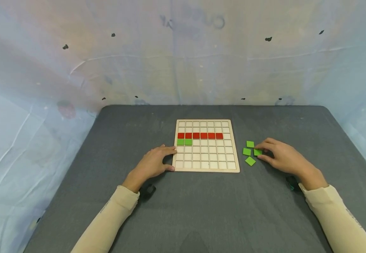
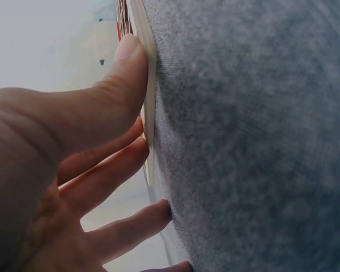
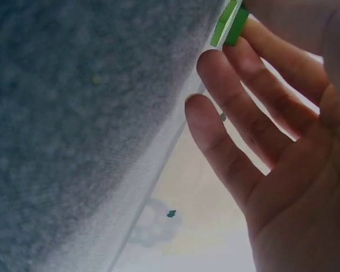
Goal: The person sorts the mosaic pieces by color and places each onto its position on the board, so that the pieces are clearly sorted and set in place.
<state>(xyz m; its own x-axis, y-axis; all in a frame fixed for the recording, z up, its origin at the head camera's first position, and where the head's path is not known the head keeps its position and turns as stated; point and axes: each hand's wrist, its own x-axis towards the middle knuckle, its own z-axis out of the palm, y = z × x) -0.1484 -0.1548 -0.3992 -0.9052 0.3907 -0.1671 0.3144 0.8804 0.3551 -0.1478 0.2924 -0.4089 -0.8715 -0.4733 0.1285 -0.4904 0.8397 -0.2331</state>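
Note:
A wooden grid board lies flat on the table, with a row of red tiles and two green tiles beneath that row's left end. My left hand touches the board's left edge; in the left wrist view its thumb and nearly straight fingers rest against the wooden rim. To the right of the board, my right hand pinches a green tile between thumb and fingers. That green tile stands at the top of the right wrist view, partly hidden by the hand.
Three loose green tiles lie between the board and my right hand. The dark grey table has a pale curtain hanging behind it and at both sides.

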